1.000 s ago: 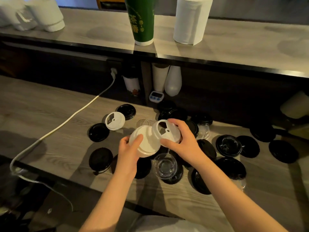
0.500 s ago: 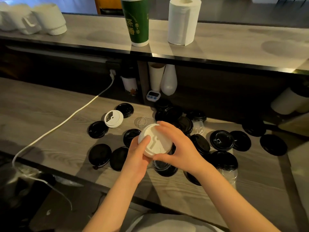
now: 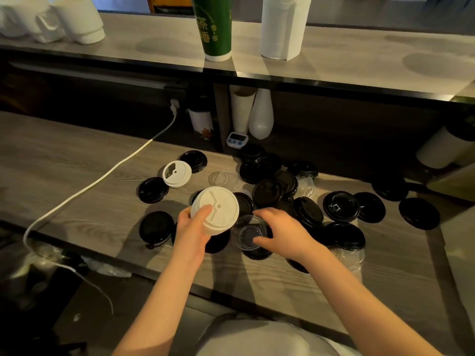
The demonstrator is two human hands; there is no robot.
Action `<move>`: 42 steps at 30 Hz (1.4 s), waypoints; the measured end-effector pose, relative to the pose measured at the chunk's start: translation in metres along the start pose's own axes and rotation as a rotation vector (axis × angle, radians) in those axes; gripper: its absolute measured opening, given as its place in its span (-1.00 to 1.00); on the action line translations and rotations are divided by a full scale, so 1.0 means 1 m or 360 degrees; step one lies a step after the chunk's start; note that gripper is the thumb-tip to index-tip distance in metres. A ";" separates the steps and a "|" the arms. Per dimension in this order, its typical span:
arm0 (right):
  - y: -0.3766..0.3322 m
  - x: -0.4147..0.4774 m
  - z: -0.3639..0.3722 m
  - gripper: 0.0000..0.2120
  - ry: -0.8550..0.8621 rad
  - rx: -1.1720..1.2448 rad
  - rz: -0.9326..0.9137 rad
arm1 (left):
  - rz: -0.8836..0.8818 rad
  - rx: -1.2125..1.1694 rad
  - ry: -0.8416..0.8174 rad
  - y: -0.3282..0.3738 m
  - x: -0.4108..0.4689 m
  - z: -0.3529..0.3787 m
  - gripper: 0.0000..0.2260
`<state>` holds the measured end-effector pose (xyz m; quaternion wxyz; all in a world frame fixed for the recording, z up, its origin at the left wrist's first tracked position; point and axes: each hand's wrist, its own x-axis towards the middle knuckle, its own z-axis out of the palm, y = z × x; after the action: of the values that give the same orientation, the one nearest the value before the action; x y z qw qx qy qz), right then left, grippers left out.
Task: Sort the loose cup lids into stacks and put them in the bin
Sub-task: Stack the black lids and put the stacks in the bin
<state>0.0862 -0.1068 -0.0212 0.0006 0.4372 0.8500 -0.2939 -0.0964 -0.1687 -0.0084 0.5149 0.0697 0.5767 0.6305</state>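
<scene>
On the lower wooden counter (image 3: pixel 77 150), under a long upper shelf (image 3: pixel 359 55), loose cup lids lie spread in front of the person.

Shelf: 1 roll of paper towel (image 3: pixel 281 27) stands upright just beside 1 tall green cup (image 3: pixel 213 27). White cups (image 3: pixel 77 19) lie at the far left end.

Recess below the shelf: a sleeve of paper cups (image 3: pixel 241 109), a white vase (image 3: pixel 261 116) and a printed cup (image 3: pixel 201 122) stand upright, with a small timer (image 3: pixel 237 139) in front of them.

A white cable (image 3: pixel 102 176) runs from a wall plug across the counter and off its near edge.

Left hand (image 3: pixel 191 232): raised above the counter and gripping a white lid (image 3: pixel 217 210), thumb on its top face, fingers curled beneath. The lid tilts towards the camera. Whether it is 1 lid or several nested cannot be told.

Right hand (image 3: pixel 280 232): low over the pile, touching a clear lid (image 3: pixel 248 233). Its fingers curl over the far rim and its thumb sits at the near rim, closing on it. The clear lid rests on black lids (image 3: pixel 267 192).

The black lids lie scattered and overlapping, mostly centre and right. A second white lid (image 3: pixel 176 173) lies flat at the left, between 2 black ones.
</scene>
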 end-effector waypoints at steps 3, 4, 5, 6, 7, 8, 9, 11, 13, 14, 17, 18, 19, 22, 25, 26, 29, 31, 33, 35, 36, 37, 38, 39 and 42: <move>-0.004 0.004 0.024 -0.18 -0.0215 -0.0366 -0.0022 | 0.0021 0.0042 0.0083 0.000 0.003 -0.007 -0.66; -0.006 0.007 0.033 -0.16 -0.0256 -0.0476 -0.0041 | 0.0021 0.0043 0.0091 0.000 0.003 -0.009 -0.65; -0.007 0.009 0.039 -0.15 -0.0271 -0.0580 -0.0044 | 0.0025 0.0036 0.0089 0.000 0.002 -0.009 -0.65; -0.008 0.012 0.044 -0.17 -0.0272 -0.0654 -0.0028 | 0.0024 0.0035 0.0085 0.000 0.001 -0.010 -0.66; -0.009 0.015 0.047 -0.19 -0.0255 -0.0693 -0.0002 | 0.0021 0.0036 0.0084 0.000 0.001 -0.010 -0.67; -0.009 0.018 0.050 -0.23 -0.0215 -0.0696 0.0015 | 0.0016 0.0036 0.0088 -0.001 0.001 -0.011 -0.68; -0.008 0.019 0.053 -0.27 -0.0148 -0.0683 0.0012 | 0.0012 0.0039 0.0093 -0.001 0.001 -0.012 -0.67; -0.006 0.020 0.054 -0.36 0.0011 -0.0617 -0.0020 | 0.0007 0.0048 0.0099 0.000 0.002 -0.014 -0.63; -0.004 0.019 0.051 -0.41 0.0127 -0.0493 -0.0040 | 0.0006 0.0046 0.0093 0.001 0.002 -0.016 -0.63; -0.002 0.018 0.048 -0.41 0.0166 -0.0403 -0.0031 | 0.0013 0.0030 0.0091 0.002 0.002 -0.015 -0.64; 0.001 0.010 0.034 -0.43 0.0294 0.0236 0.0184 | 0.0050 -0.0020 0.0082 0.003 0.001 -0.010 -0.73; 0.002 0.006 0.028 -0.47 0.0370 0.0589 0.0289 | 0.0058 -0.0030 0.0072 0.003 0.000 -0.007 -0.75; 0.002 0.001 0.021 -0.52 0.0454 0.0958 0.0367 | 0.0062 -0.0037 0.0058 0.003 -0.001 -0.003 -0.77; 0.008 -0.016 -0.003 -0.62 0.0685 0.1713 0.0409 | 0.0046 -0.0033 -0.0017 0.000 -0.003 0.014 -0.76; 0.021 -0.038 -0.027 -0.61 0.0863 0.1971 0.0372 | 0.0020 -0.0025 -0.0161 -0.006 -0.009 0.039 -0.74; 0.027 -0.046 -0.034 -0.60 0.0928 0.2002 0.0372 | 0.0008 -0.0010 -0.0216 -0.009 -0.011 0.048 -0.73; 0.047 -0.074 -0.057 -0.61 0.1070 0.2038 0.0394 | -0.0041 0.0051 -0.0339 -0.021 -0.019 0.080 -0.70; 0.061 -0.094 -0.071 -0.62 0.1146 0.2034 0.0425 | -0.0042 0.0123 -0.0394 -0.030 -0.027 0.106 -0.68; 0.076 -0.114 -0.084 -0.61 0.1228 0.1995 0.0442 | -0.0059 0.0166 -0.0451 -0.040 -0.039 0.134 -0.70; 0.090 -0.137 -0.097 -0.62 0.1296 0.1907 0.0458 | -0.0095 0.0189 -0.0535 -0.052 -0.053 0.162 -0.71; 0.098 -0.150 -0.104 -0.63 0.1323 0.1861 0.0455 | -0.0106 0.0211 -0.0584 -0.058 -0.061 0.176 -0.71; 0.105 -0.163 -0.110 -0.64 0.1350 0.1816 0.0450 | -0.0111 0.0235 -0.0632 -0.064 -0.069 0.188 -0.72; 0.114 -0.175 -0.116 -0.63 0.1389 0.1771 0.0448 | -0.0118 0.0260 -0.0679 -0.071 -0.078 0.201 -0.73; 0.123 -0.188 -0.122 -0.61 0.1438 0.1738 0.0460 | -0.0130 0.0279 -0.0722 -0.077 -0.086 0.213 -0.75; 0.154 -0.224 -0.138 -0.58 0.1558 0.1660 0.0539 | -0.0185 0.0331 -0.0836 -0.095 -0.106 0.250 -0.81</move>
<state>0.3742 -0.1355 0.0739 -0.5415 0.5873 0.4235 -0.4271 0.1766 -0.1011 0.0510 0.6721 0.2499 0.4882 0.4976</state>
